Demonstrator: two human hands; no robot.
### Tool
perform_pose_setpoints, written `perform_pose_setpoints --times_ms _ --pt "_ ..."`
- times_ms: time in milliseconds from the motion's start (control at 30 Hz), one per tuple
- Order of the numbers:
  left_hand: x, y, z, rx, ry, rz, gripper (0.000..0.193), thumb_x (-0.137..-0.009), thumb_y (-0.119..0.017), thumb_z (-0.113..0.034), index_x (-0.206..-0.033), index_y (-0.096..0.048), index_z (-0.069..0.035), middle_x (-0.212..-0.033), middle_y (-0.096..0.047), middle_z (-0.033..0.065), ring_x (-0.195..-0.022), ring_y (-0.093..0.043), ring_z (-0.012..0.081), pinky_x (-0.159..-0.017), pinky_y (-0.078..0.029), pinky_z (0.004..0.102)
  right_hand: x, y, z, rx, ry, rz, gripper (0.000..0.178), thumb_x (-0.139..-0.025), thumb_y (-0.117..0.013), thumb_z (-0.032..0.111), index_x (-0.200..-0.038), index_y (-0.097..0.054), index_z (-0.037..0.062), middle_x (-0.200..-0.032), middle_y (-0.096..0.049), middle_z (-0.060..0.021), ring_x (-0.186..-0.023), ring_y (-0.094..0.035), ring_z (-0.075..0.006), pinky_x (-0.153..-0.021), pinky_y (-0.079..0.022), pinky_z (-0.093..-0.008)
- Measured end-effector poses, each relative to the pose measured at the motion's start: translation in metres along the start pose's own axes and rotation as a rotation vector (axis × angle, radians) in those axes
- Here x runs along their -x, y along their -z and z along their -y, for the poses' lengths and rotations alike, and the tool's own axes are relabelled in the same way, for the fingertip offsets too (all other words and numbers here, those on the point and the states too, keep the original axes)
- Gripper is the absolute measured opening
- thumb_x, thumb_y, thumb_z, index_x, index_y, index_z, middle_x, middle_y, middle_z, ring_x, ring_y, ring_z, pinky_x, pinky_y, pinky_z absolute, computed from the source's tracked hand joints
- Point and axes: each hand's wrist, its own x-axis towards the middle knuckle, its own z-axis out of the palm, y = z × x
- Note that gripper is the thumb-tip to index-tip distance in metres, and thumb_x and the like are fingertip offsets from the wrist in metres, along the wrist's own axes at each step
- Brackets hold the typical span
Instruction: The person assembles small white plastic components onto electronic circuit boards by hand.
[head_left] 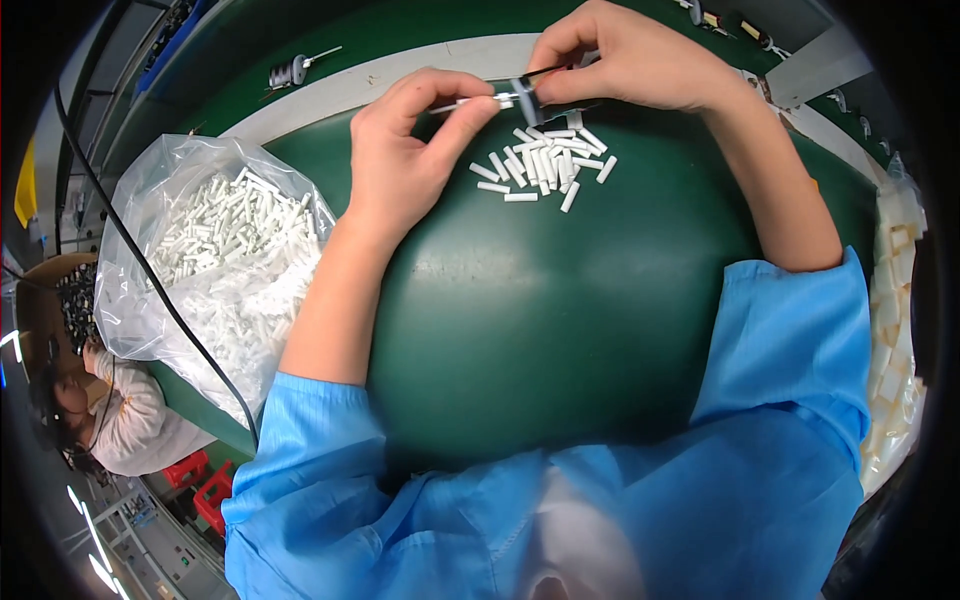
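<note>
At the far side of the green table, both my hands meet at a small dark rotor-like part (527,101) with a thin shaft. My left hand (405,150) pinches the white and metallic shaft end between thumb and index finger. From the other side, my right hand (640,62) grips the dark body with its fingertips, which partly hide it. Just below the hands lies a loose pile of short white tubes (548,165) on the table.
A clear plastic bag (125,230) full of white tubes lies left, crossed by a black cable (150,265). A similar rotor-like part (290,72) sits beyond the pale curved strip (400,68). At the right edge is a bag of pale pieces (895,330). Another person (130,420) sits at left.
</note>
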Motion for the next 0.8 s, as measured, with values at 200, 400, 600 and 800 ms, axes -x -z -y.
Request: perform_pose_setpoints --times_ms 200,400,600,800 --pt "-0.009 0.002 0.003 -0.484 -0.27 -0.232 0.031 -0.075 -0.073 -0.015 -0.104 -0.062 -0.008 -0.112 -0.057 0.0112 -0.096 -0.057 0.0244 -0.081 -0.046 0.032 -0.008 0.032 -0.066 0.216 -0.168 -0.571 0.019 -0.081 -0.067 0.016 -0.09 -0.069 -0.0004 -0.075 -0.067 -0.0055 -0.068 -0.057 -0.0109 -0.066 -0.046 -0.0261" --pt "-0.004 -0.005 0.003 -0.432 -0.246 -0.108 0.011 -0.077 -0.067 -0.006 -0.088 -0.068 -0.007 -0.084 -0.065 0.0052 -0.085 -0.059 0.022 -0.077 -0.046 0.0315 -0.007 0.042 -0.099 0.114 -0.196 -0.703 0.023 -0.08 -0.068 0.016 -0.095 -0.067 -0.0002 -0.082 -0.068 -0.0092 -0.073 -0.06 -0.0146 -0.069 -0.047 -0.0274" --pt "-0.002 -0.01 -0.007 -0.699 -0.312 -0.052 0.011 -0.075 -0.069 -0.009 -0.085 -0.069 -0.007 -0.083 -0.063 0.0053 -0.081 -0.057 0.0234 -0.074 -0.046 0.033 -0.012 0.021 -0.056 0.305 0.119 -1.024 0.014 -0.076 -0.065 0.009 -0.087 -0.065 0.0 -0.08 -0.058 -0.0107 -0.074 -0.058 -0.0244 -0.068 -0.047 -0.033" --pt "-0.006 -0.01 0.002 -0.842 -0.173 -0.033 0.009 -0.076 -0.067 -0.013 -0.081 -0.07 -0.007 -0.082 -0.062 0.0062 -0.082 -0.059 0.0243 -0.07 -0.05 0.0358 -0.027 -0.006 -0.021 0.353 0.226 -0.764 0.013 -0.077 -0.061 0.012 -0.081 -0.067 0.0016 -0.076 -0.062 -0.0127 -0.074 -0.061 -0.0305 -0.069 -0.048 -0.0389"
